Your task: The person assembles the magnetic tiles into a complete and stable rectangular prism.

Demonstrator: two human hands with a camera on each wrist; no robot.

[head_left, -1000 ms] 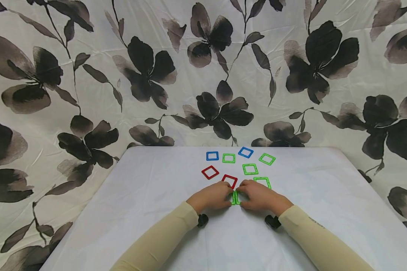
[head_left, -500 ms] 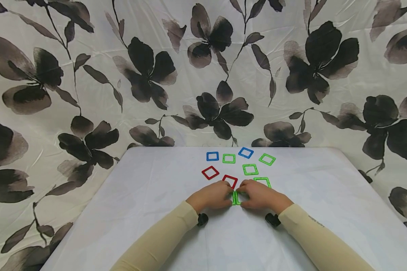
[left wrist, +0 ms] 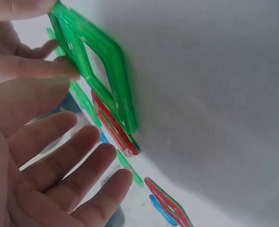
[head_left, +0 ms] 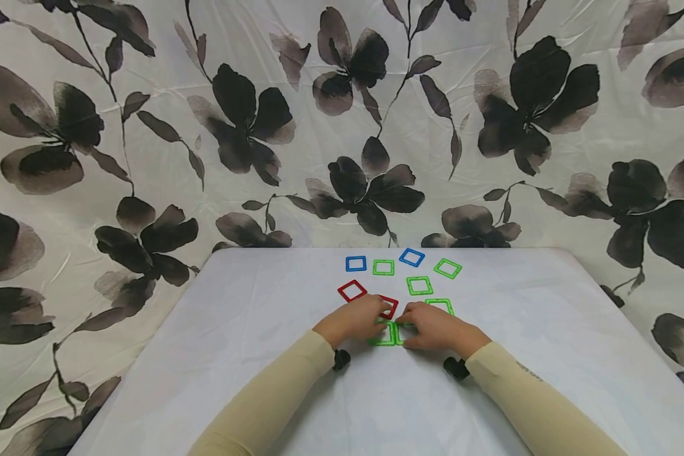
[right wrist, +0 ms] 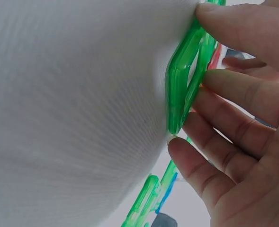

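Observation:
Two green square magnetic tiles with open middles lie side by side on the white table, edges together: the left tile [head_left: 383, 343] and the right tile [head_left: 399, 334]. My right hand [head_left: 436, 328] holds the right tile [right wrist: 178, 80] between thumb and fingers, partly covering it. My left hand [head_left: 354, 320] is over the left tile's far left corner, its fingertips near a red square tile [head_left: 390, 310]. In the left wrist view, the left hand's fingers [left wrist: 66, 177] are spread and relaxed, apart from the green tile [left wrist: 122, 80].
Beyond the hands lie another red tile [head_left: 352, 291], two blue tiles, one [head_left: 356, 263] at left and one [head_left: 412, 257] at the back, and several green tiles, the nearest [head_left: 440, 306] beside the right hand. A flower-patterned cloth [head_left: 319, 139] hangs behind the table [head_left: 234, 367].
My left hand has let go of the left green tile and moved slightly up and away, uncovering more of it. The right hand stays in place on its tile.

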